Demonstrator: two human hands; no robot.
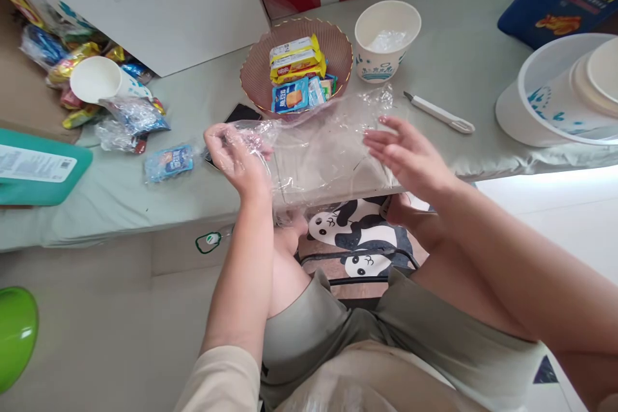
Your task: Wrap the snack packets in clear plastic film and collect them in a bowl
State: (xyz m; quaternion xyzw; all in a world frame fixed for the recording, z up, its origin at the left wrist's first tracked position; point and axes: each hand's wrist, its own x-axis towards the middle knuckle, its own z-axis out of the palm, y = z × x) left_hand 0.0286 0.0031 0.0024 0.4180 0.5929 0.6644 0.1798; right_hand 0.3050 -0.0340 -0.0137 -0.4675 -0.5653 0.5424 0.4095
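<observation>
The clear plastic bag [323, 148] hung in the air over the near edge of the table [458, 71], stretched between both hands just above the person's knees. The left hand [236, 158], at the bag's 9 o'clock end, had its fingers pinched together on a crumpled bunch of the film. The right hand [410, 154], at the 3 o'clock end, lay flat with its fingers spread and straight, their tips touching the film without closing on it. At 12 o'clock from the bag, just behind it, stood a pink ribbed bowl [253, 71] filled with yellow and blue snack packets [295, 61]. A white paper cup [387, 45] stood upright at 1 o'clock, near the bowl, and a slim white cutter [439, 114] lay at 2 o'clock beside the right hand's fingertips. A dark phone [240, 113] lay at 11 o'clock, partly behind the film. At 9 o'clock from the left hand lay a single blue packet [168, 162], and farther out at 10 o'clock a tipped paper cup [96, 79] rested among loose wrappers [128, 117]. A stack of white paper bowls [555, 96] sat well apart at 3 o'clock. On the floor at 6 o'clock, a panda mat [360, 238] showed between the knees.
</observation>
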